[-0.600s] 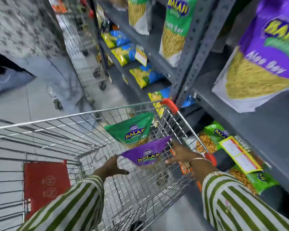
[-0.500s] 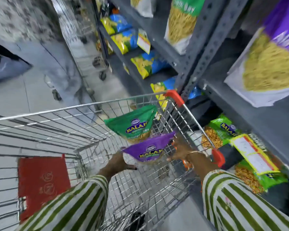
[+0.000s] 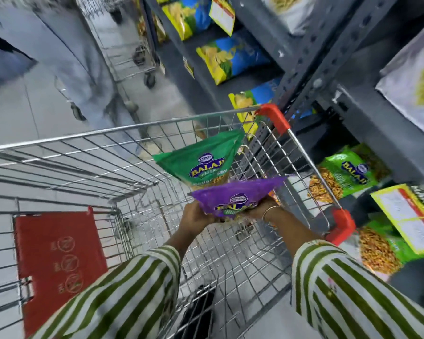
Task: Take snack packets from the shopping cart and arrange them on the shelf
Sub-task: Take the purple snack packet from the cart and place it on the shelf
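Both hands, left hand (image 3: pixel 198 215) and right hand (image 3: pixel 256 211), clasping purple packet (image 3: pixel 235 195) over cart (image 3: pixel 123 128); green packet (image 3: pixel 203 160) just behind (shelf (image 3: pixel 367 113) rightward)

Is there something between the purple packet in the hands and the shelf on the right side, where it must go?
Yes: the cart's right wire wall with its red-capped rim stands between the purple packet and the shelf; it must be lifted over it.

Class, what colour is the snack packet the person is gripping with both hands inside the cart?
Purple packet, held by the left hand and right hand; seen in the head view.
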A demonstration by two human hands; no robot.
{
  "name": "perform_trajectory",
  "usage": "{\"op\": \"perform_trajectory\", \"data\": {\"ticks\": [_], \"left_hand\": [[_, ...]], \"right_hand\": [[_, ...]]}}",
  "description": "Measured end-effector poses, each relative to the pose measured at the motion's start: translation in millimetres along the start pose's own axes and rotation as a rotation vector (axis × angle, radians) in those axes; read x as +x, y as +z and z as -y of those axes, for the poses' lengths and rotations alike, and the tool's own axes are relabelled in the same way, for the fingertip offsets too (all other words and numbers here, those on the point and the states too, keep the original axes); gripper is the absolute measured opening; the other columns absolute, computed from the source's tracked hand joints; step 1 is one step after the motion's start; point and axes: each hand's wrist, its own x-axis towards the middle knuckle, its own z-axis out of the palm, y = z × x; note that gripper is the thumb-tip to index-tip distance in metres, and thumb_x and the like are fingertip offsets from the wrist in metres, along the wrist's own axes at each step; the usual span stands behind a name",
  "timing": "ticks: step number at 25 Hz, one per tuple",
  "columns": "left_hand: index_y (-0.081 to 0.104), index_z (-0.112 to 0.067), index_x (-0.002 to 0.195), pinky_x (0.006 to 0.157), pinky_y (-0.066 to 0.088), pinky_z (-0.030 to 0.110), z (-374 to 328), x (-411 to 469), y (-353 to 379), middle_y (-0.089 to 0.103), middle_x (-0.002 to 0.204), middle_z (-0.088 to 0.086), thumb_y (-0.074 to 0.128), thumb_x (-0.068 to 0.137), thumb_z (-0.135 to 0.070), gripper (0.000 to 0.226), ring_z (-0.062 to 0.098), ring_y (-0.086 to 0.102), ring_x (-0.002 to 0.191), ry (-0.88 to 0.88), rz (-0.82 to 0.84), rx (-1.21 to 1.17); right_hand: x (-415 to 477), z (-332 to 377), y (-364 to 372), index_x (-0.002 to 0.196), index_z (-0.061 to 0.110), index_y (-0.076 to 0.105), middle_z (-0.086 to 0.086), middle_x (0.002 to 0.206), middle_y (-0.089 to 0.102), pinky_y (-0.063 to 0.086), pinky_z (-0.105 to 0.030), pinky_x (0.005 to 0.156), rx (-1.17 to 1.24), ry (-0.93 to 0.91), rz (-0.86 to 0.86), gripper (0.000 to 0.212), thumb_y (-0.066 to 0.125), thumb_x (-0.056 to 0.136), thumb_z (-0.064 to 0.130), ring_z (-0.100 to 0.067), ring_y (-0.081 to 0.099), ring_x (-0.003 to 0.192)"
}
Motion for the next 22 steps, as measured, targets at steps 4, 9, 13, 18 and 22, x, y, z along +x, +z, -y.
{"op": "perform_trajectory", "data": {"ticks": [4,9,13,18,22], "left_hand": [[0.066,-0.006,0.099,0.086,0.055,0.043,-55,-11,-23,0.070,0.093,0.003,0.088,0.045,-0.030,0.063,0.006,0.065,0.081,0.007,-0.005,0.007],[0.068,-0.009,0.099,0.076,0.051,0.023,-162,-30,-52,0.074,0.094,0.009,0.082,0.039,-0.048,0.073,-0.011,0.061,0.074,0.189,0.005,0.180],[0.065,-0.015,0.097,0.086,0.054,0.031,-252,-48,-67,0.073,0.084,-0.008,0.087,0.039,-0.040,0.067,0.004,0.064,0.083,0.276,0.024,0.130],[0.056,-0.022,0.107,0.072,0.048,0.022,-374,-82,-48,0.070,0.082,-0.017,0.089,0.045,-0.034,0.071,-0.003,0.060,0.076,0.545,0.048,0.198],[0.036,-0.007,0.132,0.091,0.038,0.022,-428,-90,9,0.056,0.125,0.006,0.087,0.051,-0.019,0.097,0.018,0.050,0.120,0.664,0.165,0.302]], "right_hand": [[-30,-1,-18,0.094,0.007,0.056,-0.017,0.142,0.043,0.032,-0.029,0.109,-0.163,-0.039,0.062,0.011,0.051,0.090,0.016,-0.024,0.041,0.129],[-103,40,-68,0.130,0.004,0.045,-0.016,0.135,0.051,0.041,-0.031,0.101,-0.291,-0.154,-0.141,0.067,0.076,0.071,0.018,-0.028,0.049,0.123],[-176,78,-113,0.116,0.003,0.057,-0.012,0.112,0.065,0.052,-0.032,0.088,-0.145,-0.503,-0.269,0.059,0.081,0.063,0.007,-0.017,0.059,0.097],[-266,106,-187,0.078,0.021,0.055,0.018,0.050,0.060,0.041,-0.005,0.054,0.065,-0.687,-0.379,0.041,0.076,0.062,-0.010,0.008,0.054,0.049],[-301,84,-246,0.098,0.004,0.059,0.009,0.071,0.057,0.044,-0.001,0.052,0.134,-0.702,-0.505,0.042,0.076,0.062,-0.012,0.013,0.057,0.048]]}}
